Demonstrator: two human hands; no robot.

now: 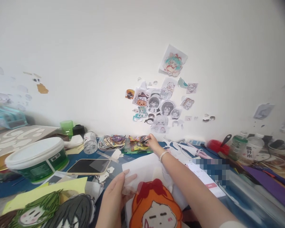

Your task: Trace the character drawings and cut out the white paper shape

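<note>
Sheet (pixel 139 164) sat between the left hand's (pixel 114 191) half-open fingers, their slack hold risking a slip; right hand's (pixel 154 144) grip was unclear.

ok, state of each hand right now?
Left hand: fingers partly open at the thin white sheet; can't tell if gripping.
Right hand: closed on a small dark item, too small to identify.
</note>
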